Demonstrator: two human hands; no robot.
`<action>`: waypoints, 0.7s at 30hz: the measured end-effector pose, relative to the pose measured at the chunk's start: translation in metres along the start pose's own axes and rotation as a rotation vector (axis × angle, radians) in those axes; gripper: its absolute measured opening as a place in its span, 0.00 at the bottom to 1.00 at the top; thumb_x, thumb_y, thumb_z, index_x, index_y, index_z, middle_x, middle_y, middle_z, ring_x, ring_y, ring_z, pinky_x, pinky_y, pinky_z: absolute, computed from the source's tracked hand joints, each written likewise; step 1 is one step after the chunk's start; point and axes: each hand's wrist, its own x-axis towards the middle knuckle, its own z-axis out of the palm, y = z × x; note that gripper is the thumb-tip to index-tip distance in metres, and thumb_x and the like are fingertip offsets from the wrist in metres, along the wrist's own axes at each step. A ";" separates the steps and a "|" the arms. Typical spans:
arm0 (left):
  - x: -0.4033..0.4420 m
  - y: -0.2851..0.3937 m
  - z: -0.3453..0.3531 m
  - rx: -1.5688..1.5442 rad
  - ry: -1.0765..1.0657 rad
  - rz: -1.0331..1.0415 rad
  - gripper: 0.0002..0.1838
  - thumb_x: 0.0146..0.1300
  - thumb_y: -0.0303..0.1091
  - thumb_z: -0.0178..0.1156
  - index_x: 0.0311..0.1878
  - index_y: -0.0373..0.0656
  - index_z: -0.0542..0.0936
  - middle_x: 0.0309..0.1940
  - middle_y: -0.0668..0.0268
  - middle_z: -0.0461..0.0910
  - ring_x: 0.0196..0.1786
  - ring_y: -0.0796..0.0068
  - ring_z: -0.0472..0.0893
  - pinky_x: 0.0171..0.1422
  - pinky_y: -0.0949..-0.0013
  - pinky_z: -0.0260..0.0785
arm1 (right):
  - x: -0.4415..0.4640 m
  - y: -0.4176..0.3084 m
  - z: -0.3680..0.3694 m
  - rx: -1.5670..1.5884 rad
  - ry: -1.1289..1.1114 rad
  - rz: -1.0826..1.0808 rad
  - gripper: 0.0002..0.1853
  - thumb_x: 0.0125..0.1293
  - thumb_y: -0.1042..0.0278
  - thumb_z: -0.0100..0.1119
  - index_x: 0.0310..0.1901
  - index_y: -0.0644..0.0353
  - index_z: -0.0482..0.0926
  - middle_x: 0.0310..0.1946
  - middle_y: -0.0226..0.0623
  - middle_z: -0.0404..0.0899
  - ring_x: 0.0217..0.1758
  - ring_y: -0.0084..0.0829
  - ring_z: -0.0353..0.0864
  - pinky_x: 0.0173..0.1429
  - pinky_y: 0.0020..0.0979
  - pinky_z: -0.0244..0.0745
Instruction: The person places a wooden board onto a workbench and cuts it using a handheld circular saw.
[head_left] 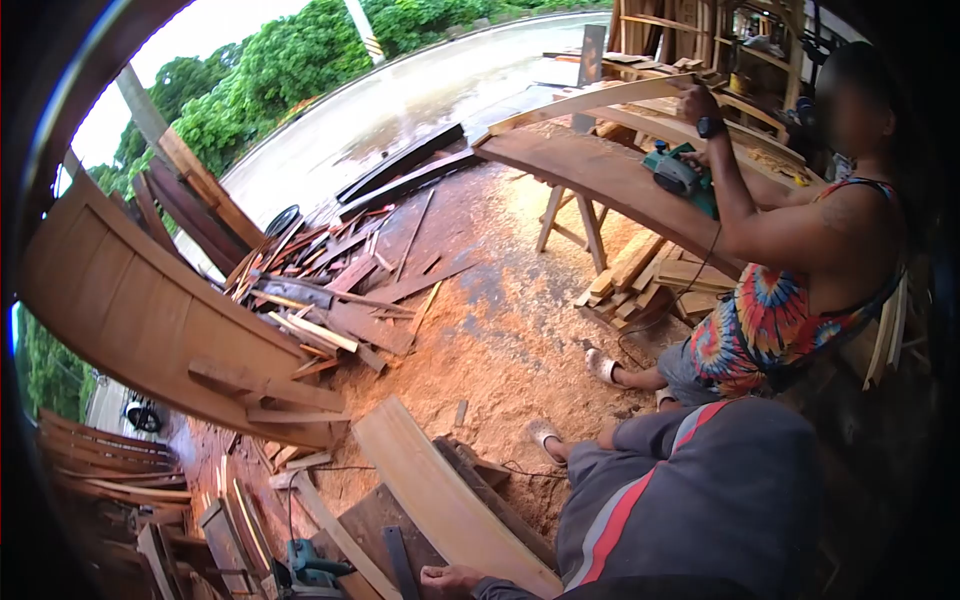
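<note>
My left hand (452, 581) shows at the bottom edge, coming out of a dark sleeve. Its fingers look curled together, and what they hold, if anything, is hidden. The hand is right by the lower edge of a wide, pale curved board (445, 490), overlapping a darker board. Just left of the hand lies a dark flat strip (401, 562). Farther left sits a green power tool (315, 566) with a cord, beside a narrow wooden strip (345, 540). My right hand is out of view.
At right a co-worker holds a green electric planer (682, 178) on a long board (590, 178) over trestles. Sawdust (470, 370) covers the ground. Scrap wood (330, 270) is piled beyond. A big curved panel (150, 310) leans at left. Stacked lumber (635, 280) lies under the board.
</note>
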 end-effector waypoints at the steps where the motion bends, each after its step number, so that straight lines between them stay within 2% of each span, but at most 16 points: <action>1: -0.003 0.003 0.000 -0.010 0.024 0.001 0.20 0.75 0.46 0.53 0.59 0.41 0.78 0.61 0.44 0.76 0.63 0.46 0.76 0.60 0.51 0.71 | 0.002 -0.001 0.000 0.022 0.011 0.009 0.23 0.67 0.56 0.49 0.55 0.58 0.84 0.51 0.53 0.84 0.57 0.52 0.82 0.63 0.45 0.74; 2: -0.010 0.014 0.004 0.000 0.129 0.102 0.13 0.73 0.38 0.56 0.47 0.35 0.80 0.47 0.45 0.81 0.53 0.46 0.80 0.53 0.56 0.74 | 0.004 -0.001 -0.001 0.015 0.007 -0.002 0.23 0.67 0.56 0.49 0.55 0.58 0.84 0.51 0.53 0.84 0.57 0.52 0.82 0.63 0.45 0.74; 3: -0.009 0.011 0.003 0.001 0.140 0.097 0.13 0.73 0.38 0.56 0.47 0.35 0.80 0.47 0.45 0.81 0.53 0.46 0.80 0.53 0.56 0.74 | 0.006 0.002 -0.004 0.028 -0.025 -0.030 0.23 0.66 0.56 0.50 0.55 0.58 0.84 0.51 0.52 0.84 0.57 0.52 0.82 0.63 0.45 0.74; 5: -0.007 0.001 0.008 0.125 0.097 0.352 0.12 0.71 0.34 0.59 0.47 0.32 0.79 0.44 0.47 0.81 0.49 0.47 0.80 0.55 0.54 0.73 | 0.001 0.001 -0.012 0.032 -0.057 -0.063 0.23 0.65 0.55 0.51 0.55 0.58 0.84 0.51 0.52 0.84 0.57 0.52 0.82 0.63 0.45 0.74; 6: -0.007 -0.003 0.008 0.111 0.062 0.397 0.11 0.69 0.31 0.59 0.47 0.31 0.80 0.41 0.48 0.80 0.46 0.48 0.80 0.54 0.54 0.73 | -0.002 -0.001 -0.016 0.005 -0.063 -0.057 0.22 0.64 0.55 0.52 0.54 0.57 0.84 0.50 0.52 0.85 0.56 0.52 0.83 0.62 0.45 0.74; 11: -0.021 -0.010 0.000 -0.029 -0.019 0.261 0.09 0.67 0.24 0.58 0.47 0.30 0.80 0.42 0.48 0.80 0.47 0.50 0.80 0.53 0.55 0.74 | -0.022 -0.014 -0.031 -0.041 -0.079 -0.069 0.22 0.61 0.56 0.56 0.52 0.57 0.86 0.50 0.52 0.85 0.56 0.52 0.83 0.61 0.44 0.75; 13: -0.024 -0.013 -0.001 -0.091 0.003 0.182 0.09 0.66 0.22 0.57 0.47 0.30 0.80 0.43 0.48 0.80 0.46 0.51 0.80 0.53 0.55 0.74 | -0.009 -0.002 -0.010 0.026 0.027 -0.090 0.20 0.61 0.57 0.55 0.49 0.58 0.87 0.47 0.52 0.86 0.53 0.53 0.84 0.58 0.45 0.76; 15: -0.019 -0.010 -0.001 -0.015 0.039 0.237 0.09 0.65 0.20 0.56 0.46 0.29 0.80 0.43 0.49 0.80 0.46 0.53 0.80 0.53 0.57 0.74 | -0.014 0.002 -0.015 0.011 -0.007 -0.131 0.20 0.60 0.57 0.55 0.48 0.59 0.87 0.47 0.52 0.85 0.53 0.53 0.84 0.58 0.45 0.76; 17: -0.024 0.001 -0.001 -0.065 0.072 0.198 0.09 0.63 0.19 0.57 0.46 0.30 0.81 0.43 0.49 0.79 0.45 0.52 0.80 0.53 0.57 0.74 | -0.025 -0.007 -0.033 0.002 -0.030 -0.175 0.20 0.60 0.57 0.55 0.48 0.60 0.87 0.46 0.53 0.85 0.53 0.53 0.84 0.58 0.45 0.76; 19: -0.021 -0.007 0.003 0.008 0.097 0.222 0.08 0.63 0.19 0.57 0.45 0.31 0.81 0.42 0.50 0.79 0.46 0.51 0.80 0.53 0.56 0.74 | -0.041 -0.020 -0.048 0.011 -0.083 -0.079 0.20 0.60 0.58 0.54 0.48 0.60 0.86 0.46 0.54 0.85 0.53 0.54 0.84 0.58 0.47 0.76; 21: -0.021 -0.010 0.005 0.023 0.145 0.203 0.07 0.64 0.20 0.57 0.44 0.32 0.81 0.42 0.50 0.79 0.46 0.50 0.81 0.52 0.55 0.74 | -0.033 -0.016 -0.043 -0.080 -0.121 -0.122 0.20 0.60 0.58 0.54 0.48 0.60 0.86 0.47 0.54 0.85 0.53 0.54 0.84 0.59 0.47 0.76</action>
